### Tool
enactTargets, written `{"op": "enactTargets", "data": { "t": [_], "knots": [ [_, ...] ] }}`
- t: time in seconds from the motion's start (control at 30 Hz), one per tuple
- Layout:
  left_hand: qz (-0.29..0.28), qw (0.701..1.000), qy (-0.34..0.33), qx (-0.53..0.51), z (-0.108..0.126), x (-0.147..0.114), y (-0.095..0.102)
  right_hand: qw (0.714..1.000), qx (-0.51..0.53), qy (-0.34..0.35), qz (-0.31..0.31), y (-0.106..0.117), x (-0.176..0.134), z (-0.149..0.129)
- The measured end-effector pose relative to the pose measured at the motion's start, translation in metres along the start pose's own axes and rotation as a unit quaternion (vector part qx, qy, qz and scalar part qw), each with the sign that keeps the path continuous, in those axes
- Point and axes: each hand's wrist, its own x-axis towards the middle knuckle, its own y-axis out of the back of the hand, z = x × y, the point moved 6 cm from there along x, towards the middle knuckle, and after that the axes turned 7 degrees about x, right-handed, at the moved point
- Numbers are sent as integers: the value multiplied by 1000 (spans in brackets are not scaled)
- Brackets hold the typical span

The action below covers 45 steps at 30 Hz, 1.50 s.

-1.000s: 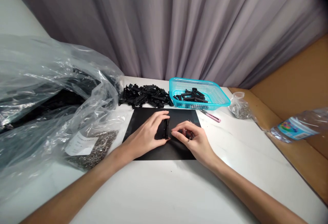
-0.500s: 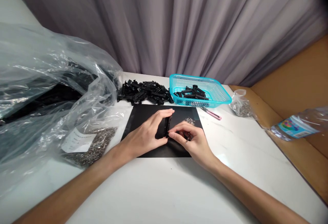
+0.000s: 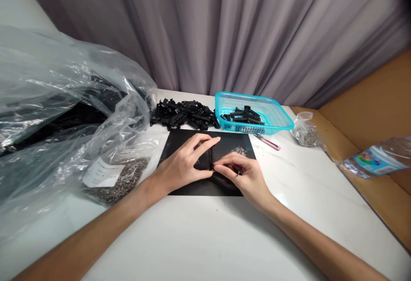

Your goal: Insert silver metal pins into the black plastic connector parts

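Observation:
A narrow black plastic part (image 3: 211,156) lies lengthwise over a black mat (image 3: 192,189). My left hand (image 3: 184,161) grips it between the thumb at its near end and a finger at its far end, with the index finger stretched out above. At the near end, the thumb and index finger of my right hand (image 3: 242,171) are pinched together against the part. Whatever sits between those fingertips is too small to make out. Just beyond my right hand is a little heap of small metal pieces (image 3: 238,150) on the mat.
Behind the mat are a pile of black plastic parts (image 3: 184,114) and a blue basket (image 3: 276,120) holding similar parts. A pink-handled cutter (image 3: 269,142), a small bag (image 3: 305,133) and a plastic bottle (image 3: 375,159) are rightward. Leftward sit a bag of metal pieces (image 3: 131,178) and large plastic bags (image 3: 80,58).
The view has shifted slightly. My left index finger has lifted and stretched out over the part's far end. My right fingertips stay pinched at its near end.

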Motion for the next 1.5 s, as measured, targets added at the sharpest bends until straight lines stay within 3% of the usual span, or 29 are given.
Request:
{"op": "enactTargets", "data": {
  "t": [0.3, 0.5, 0.73, 0.97, 1.23, 1.5],
  "knots": [
    [12, 1000, -2, 2, 2, 2, 5, 999, 11, 36, -3, 0, 0, -5],
    [11, 1000, -2, -2, 2, 2, 5, 999, -3, 31, -27, -2, -1, -4],
    [5, 1000, 10, -10, 2, 2, 4, 999, -13, 30, -13, -1, 0, -6],
    [-32, 997, 28, -59, -5, -1, -6, 992, -43, 8, -119, -2, 5, -1],
    [-59, 995, 47, -58, -6, -1, -13, 995, -20, -36, -92, -2, 5, 8],
    [-52, 996, 52, -58, -6, 1, -11, 997, 33, -49, -44, -1, 4, 12]
  ]
}}
